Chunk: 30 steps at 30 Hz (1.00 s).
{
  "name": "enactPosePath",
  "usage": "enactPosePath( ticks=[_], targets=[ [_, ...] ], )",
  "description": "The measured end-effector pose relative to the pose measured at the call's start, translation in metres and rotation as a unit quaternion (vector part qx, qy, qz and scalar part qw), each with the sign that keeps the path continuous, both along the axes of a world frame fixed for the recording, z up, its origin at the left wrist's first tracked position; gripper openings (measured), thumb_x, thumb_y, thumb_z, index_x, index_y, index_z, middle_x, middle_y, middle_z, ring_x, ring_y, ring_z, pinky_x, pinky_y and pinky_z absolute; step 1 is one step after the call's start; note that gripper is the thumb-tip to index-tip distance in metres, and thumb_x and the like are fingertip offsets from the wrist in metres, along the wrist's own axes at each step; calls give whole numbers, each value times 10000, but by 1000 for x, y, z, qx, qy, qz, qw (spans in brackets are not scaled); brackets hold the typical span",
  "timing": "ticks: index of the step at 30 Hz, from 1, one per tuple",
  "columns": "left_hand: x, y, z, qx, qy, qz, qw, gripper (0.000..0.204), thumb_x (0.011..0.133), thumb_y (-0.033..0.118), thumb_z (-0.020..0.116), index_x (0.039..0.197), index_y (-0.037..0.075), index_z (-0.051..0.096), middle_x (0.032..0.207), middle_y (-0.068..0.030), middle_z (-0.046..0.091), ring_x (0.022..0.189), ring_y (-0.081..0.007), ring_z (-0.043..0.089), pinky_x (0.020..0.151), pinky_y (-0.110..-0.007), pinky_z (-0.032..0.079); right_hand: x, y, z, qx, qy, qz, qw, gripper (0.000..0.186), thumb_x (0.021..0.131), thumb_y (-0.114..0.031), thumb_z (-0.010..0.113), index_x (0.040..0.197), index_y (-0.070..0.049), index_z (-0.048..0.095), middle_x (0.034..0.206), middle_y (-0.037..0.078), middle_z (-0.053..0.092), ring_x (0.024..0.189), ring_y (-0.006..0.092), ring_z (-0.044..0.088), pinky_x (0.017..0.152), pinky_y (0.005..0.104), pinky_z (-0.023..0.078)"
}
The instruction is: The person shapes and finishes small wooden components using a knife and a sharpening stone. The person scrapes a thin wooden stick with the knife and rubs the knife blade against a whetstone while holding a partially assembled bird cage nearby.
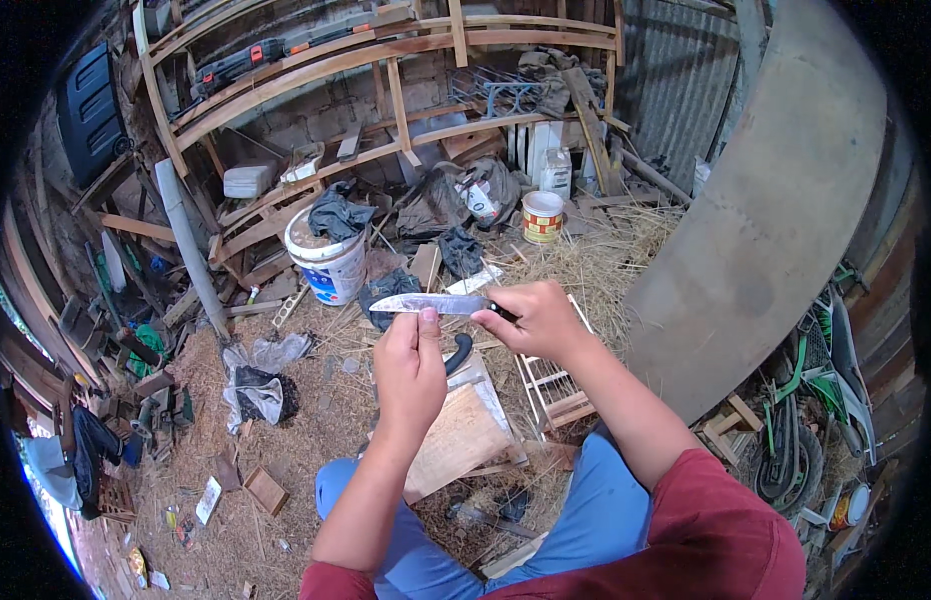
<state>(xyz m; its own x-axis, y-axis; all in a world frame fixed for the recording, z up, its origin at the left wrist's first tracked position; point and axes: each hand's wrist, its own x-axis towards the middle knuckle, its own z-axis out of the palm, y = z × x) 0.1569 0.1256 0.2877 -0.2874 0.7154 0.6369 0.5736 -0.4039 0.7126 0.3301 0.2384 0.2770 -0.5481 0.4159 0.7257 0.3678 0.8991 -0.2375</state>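
Note:
A knife lies crosswise in front of me, its broad, spotted metal blade pointing left. My right hand is wrapped round its black handle, which shows only in part. Below the blade is my left hand, fingers curled in and thumb pressed against the metal near the middle; the fingertips are hidden. Just under the knife a black curved handle sticks up beside the left wrist; what it belongs to is mostly hidden. A light wooden board lies between my knees.
A white bucket with dark cloth on it and a smaller red-and-yellow bucket stand ahead on straw. A large grey sheet leans at the right, near a green motorbike. Wooden racks line the back; a small slatted wooden frame is beside the board.

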Motion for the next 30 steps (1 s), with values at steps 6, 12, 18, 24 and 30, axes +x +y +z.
enactPosePath(
  ticks=[6,12,18,24,30],
  targets=[
    [2,3,-6,29,-9,19,999,312,1060,181,547,823,-20,537,642,-137,497,548,-241,436,540,-393,358,1,-1,3,3,11,4,1000,456,922,-459,695,694,-82,577,620,108,614,563,334,631,490,430,462],
    [4,5,-3,40,-41,27,998,320,1037,181,605,793,-16,547,613,-72,467,552,-123,406,516,-338,334,3,1,3,1,16,-6,1000,464,914,-472,700,688,-86,577,608,105,603,546,324,624,485,423,457],
    [4,-1,7,25,-51,54,997,310,1008,200,665,798,-17,591,637,-39,539,591,-54,428,522,-282,347,5,2,4,15,19,-21,999,467,920,-481,691,686,-93,579,595,107,594,535,326,618,474,426,450],
    [5,6,-2,8,-58,36,998,289,1023,195,626,833,-22,611,651,-80,568,574,-116,489,532,-317,378,8,2,2,13,12,-35,999,468,934,-473,676,686,-90,578,599,108,601,539,334,619,480,428,454],
    [1,5,-9,7,-19,31,999,301,1043,184,575,821,-19,586,650,-132,554,557,-195,505,534,-372,375,6,0,0,5,-10,-5,1000,462,936,-472,669,696,-86,586,618,107,620,561,335,632,492,435,466]
  ],
)
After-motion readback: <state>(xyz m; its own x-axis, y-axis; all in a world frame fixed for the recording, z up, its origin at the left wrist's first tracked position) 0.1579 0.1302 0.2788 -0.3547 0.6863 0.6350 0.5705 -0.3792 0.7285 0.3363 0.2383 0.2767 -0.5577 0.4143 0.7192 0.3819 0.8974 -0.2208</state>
